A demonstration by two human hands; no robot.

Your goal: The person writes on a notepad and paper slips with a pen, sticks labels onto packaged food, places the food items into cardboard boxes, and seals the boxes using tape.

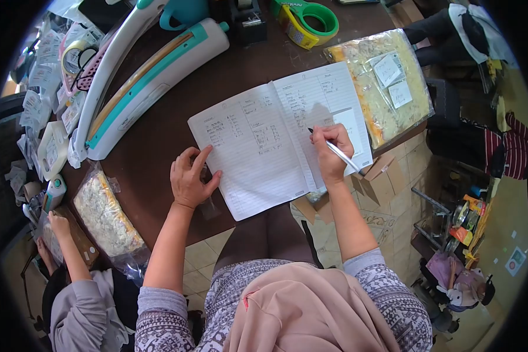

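An open lined notebook (258, 182) with handwritten columns on both pages lies at the table's front edge, partly over my lap. My right hand (332, 151) grips a silver pen (344, 157), its dark tip at the writing on the right page. A small white paper (347, 124) lies on that page, partly behind the hand. My left hand (192, 179) rests with fingers apart at the notebook's left edge, holding nothing. To the right, a clear-wrapped slab with a pale, crumbly-looking surface (387, 111) carries white labels.
A long white and teal sealer-like device (152, 88) stands at the upper left. Green and yellow tape rolls (311, 26) sit behind the notebook. Another wrapped slab (105, 214) lies left, near a co-worker's arm (70, 246). An open cardboard box (381, 179) is below the right edge.
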